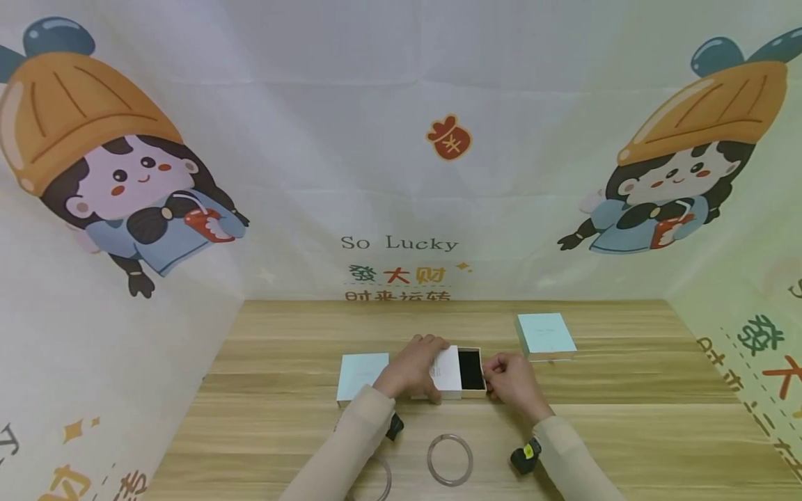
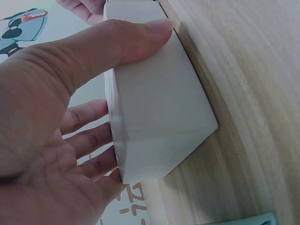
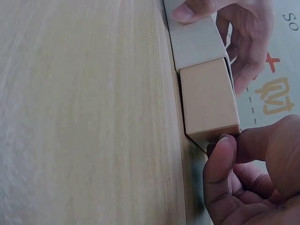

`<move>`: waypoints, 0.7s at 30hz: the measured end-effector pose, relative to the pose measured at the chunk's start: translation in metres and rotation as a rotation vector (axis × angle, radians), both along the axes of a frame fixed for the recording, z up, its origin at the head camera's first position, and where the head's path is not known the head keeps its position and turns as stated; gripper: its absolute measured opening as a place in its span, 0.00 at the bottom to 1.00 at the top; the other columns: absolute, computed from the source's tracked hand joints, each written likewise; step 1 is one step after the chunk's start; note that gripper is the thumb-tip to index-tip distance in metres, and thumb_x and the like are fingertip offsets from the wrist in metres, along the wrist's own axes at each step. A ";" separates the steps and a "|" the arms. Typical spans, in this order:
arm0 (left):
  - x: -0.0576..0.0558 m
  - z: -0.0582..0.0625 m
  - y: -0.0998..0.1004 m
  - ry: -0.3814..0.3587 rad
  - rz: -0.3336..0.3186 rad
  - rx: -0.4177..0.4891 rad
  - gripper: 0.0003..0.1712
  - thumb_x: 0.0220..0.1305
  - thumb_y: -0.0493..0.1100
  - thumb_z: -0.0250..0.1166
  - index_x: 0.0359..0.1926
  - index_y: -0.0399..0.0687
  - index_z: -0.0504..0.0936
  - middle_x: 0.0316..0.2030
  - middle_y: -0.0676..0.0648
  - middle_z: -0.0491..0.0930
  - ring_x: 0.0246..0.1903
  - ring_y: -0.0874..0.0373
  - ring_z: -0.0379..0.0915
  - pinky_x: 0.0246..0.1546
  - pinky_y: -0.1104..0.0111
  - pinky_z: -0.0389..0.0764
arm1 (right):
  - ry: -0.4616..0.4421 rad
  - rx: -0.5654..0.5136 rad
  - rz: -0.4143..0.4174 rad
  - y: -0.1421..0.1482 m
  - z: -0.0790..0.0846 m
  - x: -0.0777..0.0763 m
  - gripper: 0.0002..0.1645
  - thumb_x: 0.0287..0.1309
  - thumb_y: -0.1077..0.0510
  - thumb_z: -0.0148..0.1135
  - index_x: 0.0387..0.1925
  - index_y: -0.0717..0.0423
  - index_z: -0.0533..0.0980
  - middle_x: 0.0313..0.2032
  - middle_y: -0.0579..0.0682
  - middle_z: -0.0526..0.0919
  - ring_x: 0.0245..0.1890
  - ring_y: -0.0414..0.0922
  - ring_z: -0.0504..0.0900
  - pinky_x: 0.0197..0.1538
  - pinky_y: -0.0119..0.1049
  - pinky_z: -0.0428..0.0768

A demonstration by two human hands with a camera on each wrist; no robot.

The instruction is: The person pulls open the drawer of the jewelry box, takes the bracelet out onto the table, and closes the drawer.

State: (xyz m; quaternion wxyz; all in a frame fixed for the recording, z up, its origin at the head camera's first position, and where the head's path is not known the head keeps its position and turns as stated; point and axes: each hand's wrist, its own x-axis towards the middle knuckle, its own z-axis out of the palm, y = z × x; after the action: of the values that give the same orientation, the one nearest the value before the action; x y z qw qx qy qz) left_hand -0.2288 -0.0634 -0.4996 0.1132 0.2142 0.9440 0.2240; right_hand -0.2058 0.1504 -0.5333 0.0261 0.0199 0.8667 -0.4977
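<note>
A white sliding box sleeve (image 1: 447,372) lies flat on the wooden table, gripped by my left hand (image 1: 413,365). In the left wrist view my thumb presses its near side while the other fingers reach across to its far side. From the sleeve's right end sticks a drawer (image 3: 209,98), tan outside, with a black lining (image 1: 471,370). My right hand (image 1: 512,383) has thumb and forefinger pinched on the drawer's outer end. Nearer to me, a translucent pinkish-grey bangle (image 1: 450,437) lies between the forearms.
A pale blue box (image 1: 357,376) stands just left of the white one, partly behind my left hand. Another pale blue box (image 1: 547,334) sits farther back on the right. A second bangle (image 1: 389,479) is partly covered by my left sleeve. Printed cloth (image 1: 401,174) walls the table.
</note>
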 end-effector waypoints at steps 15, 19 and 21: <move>0.000 0.002 0.000 0.002 0.002 -0.003 0.56 0.32 0.39 0.88 0.68 0.48 0.73 0.61 0.48 0.78 0.58 0.54 0.69 0.63 0.61 0.77 | 0.013 0.000 0.006 -0.012 -0.004 -0.003 0.07 0.61 0.71 0.59 0.28 0.66 0.80 0.19 0.51 0.82 0.17 0.39 0.78 0.21 0.31 0.81; 0.000 0.002 0.000 0.002 -0.001 -0.002 0.56 0.33 0.39 0.88 0.69 0.48 0.73 0.61 0.48 0.77 0.59 0.54 0.69 0.62 0.61 0.77 | 0.004 -0.007 0.015 -0.017 -0.002 -0.003 0.07 0.61 0.70 0.60 0.28 0.65 0.80 0.20 0.52 0.81 0.17 0.39 0.78 0.21 0.31 0.80; 0.000 0.001 0.000 0.001 -0.003 0.001 0.56 0.33 0.40 0.88 0.68 0.48 0.73 0.61 0.48 0.77 0.58 0.54 0.69 0.62 0.61 0.77 | 0.003 -0.011 0.016 -0.019 -0.002 -0.003 0.06 0.60 0.70 0.60 0.28 0.65 0.80 0.20 0.52 0.81 0.17 0.39 0.78 0.22 0.31 0.80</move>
State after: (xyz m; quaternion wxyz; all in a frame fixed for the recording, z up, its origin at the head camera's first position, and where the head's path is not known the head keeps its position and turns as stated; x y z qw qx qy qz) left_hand -0.2287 -0.0632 -0.4981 0.1128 0.2156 0.9437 0.2240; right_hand -0.2087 0.1312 -0.5351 0.0290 0.0121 0.8642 -0.5022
